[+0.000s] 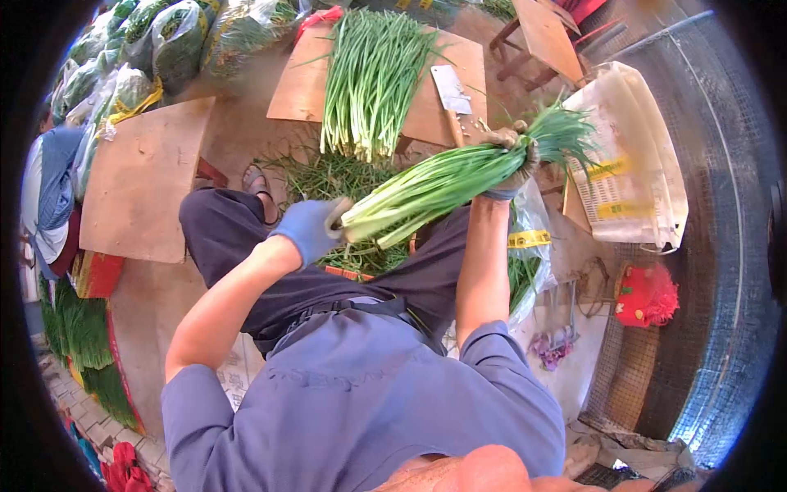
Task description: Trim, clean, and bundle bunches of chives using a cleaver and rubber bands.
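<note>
A bunch of garlic chives (434, 190) lies slantwise above my lap, pale ends to the left and leafy tips to the right. Around its leafy part, my gloved right hand (510, 157) is closed. My left hand (316, 230), in a blue glove with soiled fingers, is at the pale ends; its fingers look curled against them, partly blurred. Beyond the bunch, a large heap of garlic chives (373, 78) rests on a wooden board (299, 82). On that board's right side lies a cleaver (451, 90) with a wooden handle, near small pale trimmings.
Loose green leaves (320, 176) litter the floor between my legs. A wooden board (147, 180) stands at left, near filled plastic bags (179, 45). A pale sack (631, 156) and a red item (643, 295) are at right. Another person (53, 189) is at the far left.
</note>
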Demonstrator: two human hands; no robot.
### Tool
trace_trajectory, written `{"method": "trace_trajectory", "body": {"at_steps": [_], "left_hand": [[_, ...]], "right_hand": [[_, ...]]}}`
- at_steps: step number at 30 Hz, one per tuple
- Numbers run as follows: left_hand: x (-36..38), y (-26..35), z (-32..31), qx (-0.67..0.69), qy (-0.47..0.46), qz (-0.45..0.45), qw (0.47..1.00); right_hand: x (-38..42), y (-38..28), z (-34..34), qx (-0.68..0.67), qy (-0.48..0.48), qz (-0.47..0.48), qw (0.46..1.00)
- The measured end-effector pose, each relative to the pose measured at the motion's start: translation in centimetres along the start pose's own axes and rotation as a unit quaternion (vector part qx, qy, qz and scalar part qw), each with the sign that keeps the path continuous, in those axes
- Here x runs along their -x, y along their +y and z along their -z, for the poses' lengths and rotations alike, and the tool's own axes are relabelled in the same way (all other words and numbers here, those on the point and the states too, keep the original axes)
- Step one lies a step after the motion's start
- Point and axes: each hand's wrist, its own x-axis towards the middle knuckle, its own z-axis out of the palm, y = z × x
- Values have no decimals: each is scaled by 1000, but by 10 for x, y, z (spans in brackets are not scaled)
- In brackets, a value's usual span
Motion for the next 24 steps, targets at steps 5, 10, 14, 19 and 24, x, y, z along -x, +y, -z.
{"method": "trace_trajectory", "body": {"at_steps": [5,10,14,19,24], "left_hand": [[23,-60,-25,-21,15,73,997],[27,-59,-13,-23,-40,101,994],[14,-47,-11,53,48,25,997],[-13,5,-6,327,11,-32,945],[-42,44,-15,625,-11,-41,780]], "right_hand": [[-3,-37,8,-27,41,32,998],[-5,-69,29,-22,59,69,996],[7,-53,0,-105,-13,-41,994],[10,-47,-16,-190,9,-68,979],[7,-39,-34,-212,1,-85,974]]}}
